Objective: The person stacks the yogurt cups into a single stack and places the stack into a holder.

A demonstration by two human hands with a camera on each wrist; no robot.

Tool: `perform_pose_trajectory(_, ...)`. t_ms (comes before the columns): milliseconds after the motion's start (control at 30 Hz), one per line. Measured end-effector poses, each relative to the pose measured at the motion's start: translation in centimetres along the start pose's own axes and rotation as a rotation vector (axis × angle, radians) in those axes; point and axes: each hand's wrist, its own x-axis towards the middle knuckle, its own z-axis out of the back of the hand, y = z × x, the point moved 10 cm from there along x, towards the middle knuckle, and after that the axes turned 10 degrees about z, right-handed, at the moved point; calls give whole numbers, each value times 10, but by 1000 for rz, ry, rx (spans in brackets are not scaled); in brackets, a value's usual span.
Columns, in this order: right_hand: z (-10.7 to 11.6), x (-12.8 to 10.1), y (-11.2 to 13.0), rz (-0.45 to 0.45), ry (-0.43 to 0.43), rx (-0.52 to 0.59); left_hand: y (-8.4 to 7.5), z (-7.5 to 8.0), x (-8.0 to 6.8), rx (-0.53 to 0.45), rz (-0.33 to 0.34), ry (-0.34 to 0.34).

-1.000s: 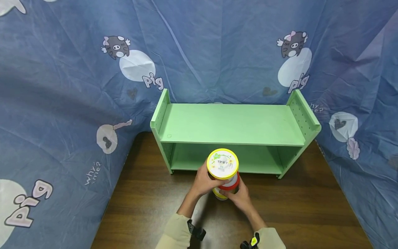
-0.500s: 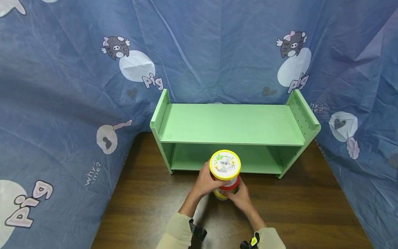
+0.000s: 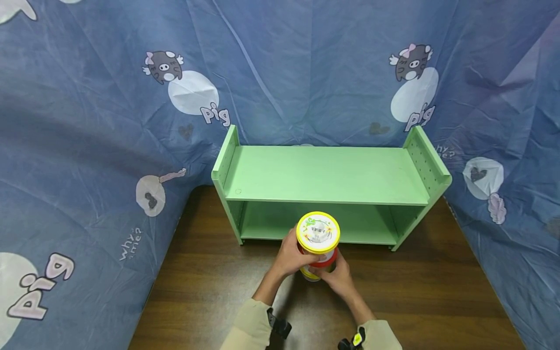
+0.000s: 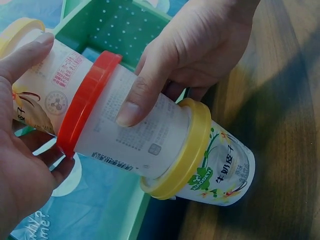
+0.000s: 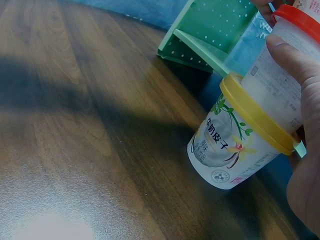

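Note:
Three paper tubs with plastic lids stand stacked in front of the shelf. The bottom tub [image 5: 215, 145], yellow-lidded, is upright on the table. On its lid sits the middle tub [image 4: 157, 132], which has a red lid, and my right hand [image 3: 339, 279] grips it from the right with the thumb across its side. The top tub [image 3: 318, 232] has a yellow lid with a white printed centre. My left hand [image 3: 292, 255] holds this one round its side, fingertips reaching down to the red lid below. My fingers hide the far sides of the two upper tubs.
A green two-tier shelf [image 3: 323, 175] with raised side panels stands right behind the stack. Blue cloth [image 3: 306, 73] printed with pigs hangs behind and on both sides of the wooden table [image 3: 210, 301].
The top tub has shifted slightly right and toward me, and its lid has turned a little, with my left hand moving along. My right hand and the lower tubs stay put.

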Motion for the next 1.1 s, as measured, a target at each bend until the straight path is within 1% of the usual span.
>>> perform_pose_trajectory(300, 0, -1, -1, -11, -2, -11, 4, -1, 2, -35, -42, -3)
perform_pose_trajectory(467, 0, 0, -2, -12, 5, -9, 3, 0, 3, -27, -56, -7)
perform_pose_trajectory(667, 0, 0, -3, -6, 1, -12, 6, -1, 4, -15, -39, 0)
perform_pose_trajectory(867, -1, 0, -2, -9, -4, -11, 6, -2, 4, -20, -42, 10)
perform_pose_trajectory(1100, 0, 0, 1, 11, -10, -25, 7, -2, 4, -32, -42, 25)
